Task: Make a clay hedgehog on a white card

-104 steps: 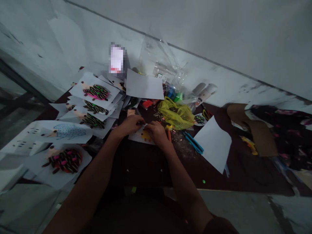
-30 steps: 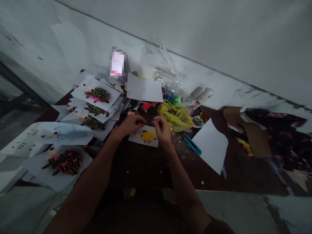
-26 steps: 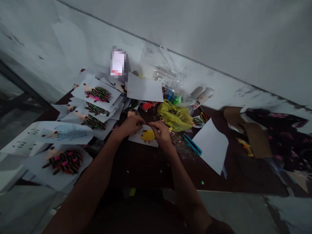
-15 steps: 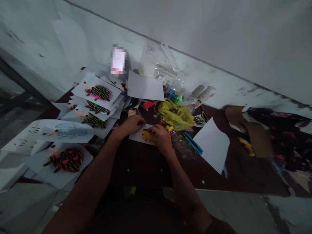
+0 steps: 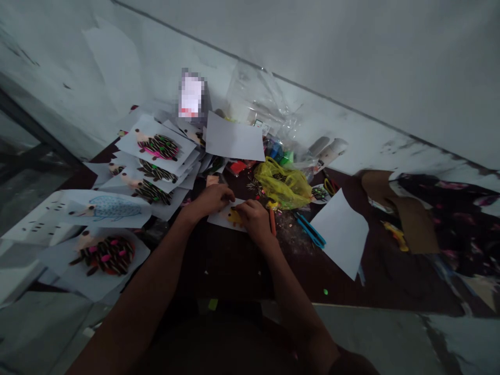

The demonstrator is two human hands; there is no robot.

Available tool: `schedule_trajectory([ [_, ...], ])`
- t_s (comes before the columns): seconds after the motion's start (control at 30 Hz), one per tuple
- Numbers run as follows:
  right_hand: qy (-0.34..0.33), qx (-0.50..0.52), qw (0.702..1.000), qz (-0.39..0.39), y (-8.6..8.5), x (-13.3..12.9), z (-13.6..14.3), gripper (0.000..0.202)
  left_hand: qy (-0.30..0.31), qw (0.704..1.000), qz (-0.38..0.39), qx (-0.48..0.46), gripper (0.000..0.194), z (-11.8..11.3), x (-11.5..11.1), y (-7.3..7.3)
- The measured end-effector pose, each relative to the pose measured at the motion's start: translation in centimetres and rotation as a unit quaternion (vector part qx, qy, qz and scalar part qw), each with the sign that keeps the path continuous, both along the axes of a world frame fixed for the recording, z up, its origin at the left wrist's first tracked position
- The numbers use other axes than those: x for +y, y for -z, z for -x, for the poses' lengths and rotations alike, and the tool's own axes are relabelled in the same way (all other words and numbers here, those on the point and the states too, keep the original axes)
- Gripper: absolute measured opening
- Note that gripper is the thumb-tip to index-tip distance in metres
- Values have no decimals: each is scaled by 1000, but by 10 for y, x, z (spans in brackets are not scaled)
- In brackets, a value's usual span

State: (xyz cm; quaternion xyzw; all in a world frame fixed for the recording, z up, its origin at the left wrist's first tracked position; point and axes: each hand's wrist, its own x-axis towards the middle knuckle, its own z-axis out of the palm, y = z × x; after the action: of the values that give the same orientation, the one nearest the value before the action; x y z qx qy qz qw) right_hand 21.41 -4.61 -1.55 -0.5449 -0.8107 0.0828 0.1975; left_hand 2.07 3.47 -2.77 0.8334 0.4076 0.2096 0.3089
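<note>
A small white card (image 5: 219, 220) lies on the dark table, with a yellow animal figure (image 5: 234, 217) on it. My left hand (image 5: 216, 198) rests at the card's upper left edge, its fingers pressed together; whether they hold anything is too small to tell. Over the right part of the figure is my right hand (image 5: 252, 214), thumb and fingers pinched together on the yellow shape's upper side. What the pinch holds, if anything, is hidden. An orange stick-like tool (image 5: 272, 221) lies just right of my right hand.
Stacked sheets with hedgehog figures (image 5: 158, 147) stand at the left, beside a blue hedgehog drawing (image 5: 113, 208). A yellow plastic bag (image 5: 287, 185), blue-handled scissors (image 5: 310, 230) and a white sheet (image 5: 341, 234) lie right. A blurred upright device (image 5: 191, 96) stands behind.
The fingers of my right hand have shifted slightly over the yellow figure, and the dark piece seen at them earlier is no longer distinct. My left hand stays in place.
</note>
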Motion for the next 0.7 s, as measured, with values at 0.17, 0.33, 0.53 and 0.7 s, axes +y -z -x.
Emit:
schedule_trajectory([
  [0.17,-7,-18,1000,6,-1,1,0,23,1,1000,2,14,27,-1,-1,-3],
  [0.33,-5,-47,999,15,-2,2,2,24,-5,999,-1,34,32,-2,-3,-4],
  [0.53,1,-77,996,33,-5,3,6,25,13,998,-14,52,37,-3,-4,-8],
  [0.7,7,-82,995,47,-7,3,7,24,10,998,-14,60,37,-2,-4,-7],
])
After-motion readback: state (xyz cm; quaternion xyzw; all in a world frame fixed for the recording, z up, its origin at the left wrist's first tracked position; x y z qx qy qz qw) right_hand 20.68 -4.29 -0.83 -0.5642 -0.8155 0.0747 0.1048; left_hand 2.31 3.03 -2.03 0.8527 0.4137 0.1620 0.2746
